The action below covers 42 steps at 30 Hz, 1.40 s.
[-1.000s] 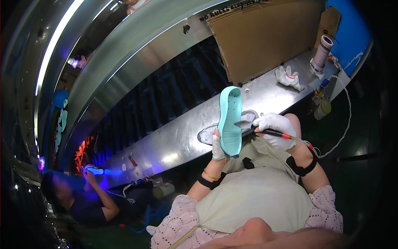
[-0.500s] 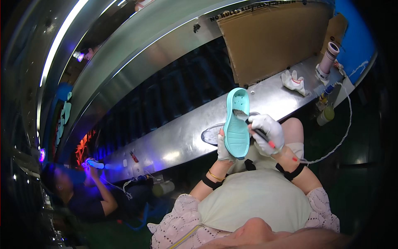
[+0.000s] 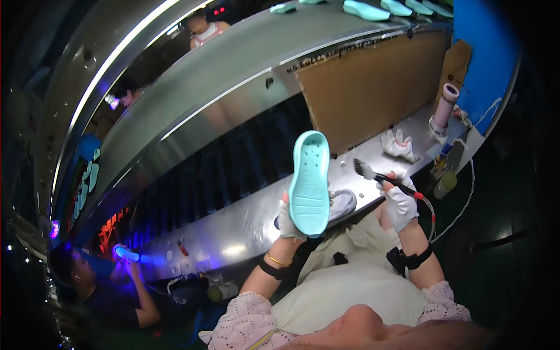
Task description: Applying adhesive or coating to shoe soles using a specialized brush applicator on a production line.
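My left hand [image 3: 287,223], in a white fingerless glove, grips the heel end of a turquoise shoe sole [image 3: 310,189], its hollow inner side facing up and its toe pointing away from me. To the right of it, my right hand [image 3: 401,207], gloved too, is closed around a brush [image 3: 392,181] with a dark handle and a red part. The brush's bristles point left and are apart from the sole. Partly hidden behind the sole, a grey shoe upper [image 3: 344,204] lies on the metal ledge.
A crumpled white glove [image 3: 398,146] and a pink cylinder [image 3: 445,106] sit on the metal ledge [image 3: 245,224] at right, below a cardboard sheet [image 3: 373,87]. More turquoise soles [image 3: 366,10] lie on the belt above. At left, a co-worker [image 3: 96,286] holds a blue-lit sole.
My right hand has drawn the brush off the sole's inside and away to the right. The sole has shifted a little left in view. More of the upper belt now shows.
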### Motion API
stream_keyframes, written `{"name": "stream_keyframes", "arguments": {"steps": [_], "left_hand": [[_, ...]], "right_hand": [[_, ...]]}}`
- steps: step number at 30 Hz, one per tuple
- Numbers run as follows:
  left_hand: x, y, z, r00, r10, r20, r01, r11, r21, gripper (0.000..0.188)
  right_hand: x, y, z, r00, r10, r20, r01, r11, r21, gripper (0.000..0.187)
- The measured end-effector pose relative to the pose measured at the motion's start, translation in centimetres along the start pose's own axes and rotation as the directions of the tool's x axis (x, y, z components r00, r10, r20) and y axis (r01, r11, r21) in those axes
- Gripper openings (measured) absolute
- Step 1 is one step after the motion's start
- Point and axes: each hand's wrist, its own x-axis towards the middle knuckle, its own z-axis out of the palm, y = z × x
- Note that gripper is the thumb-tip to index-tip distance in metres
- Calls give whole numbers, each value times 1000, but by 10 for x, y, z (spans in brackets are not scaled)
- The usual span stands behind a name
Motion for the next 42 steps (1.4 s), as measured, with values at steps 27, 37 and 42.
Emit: {"name": "stream_keyframes", "arguments": {"steps": [27,37,42], "left_hand": [[-56,74,-209,683,730,-25,210,-163,964,17],[-138,41,-238,592,805,-44,627,-426,653,31],[-135,42,-237,568,823,-10,592,-400,700,26]], "right_hand": [[4,82,-75,966,224,127,-237,967,99,26],[25,139,-45,876,384,292,-456,856,243,34],[17,143,-25,871,406,276,-465,863,200,30]]}}
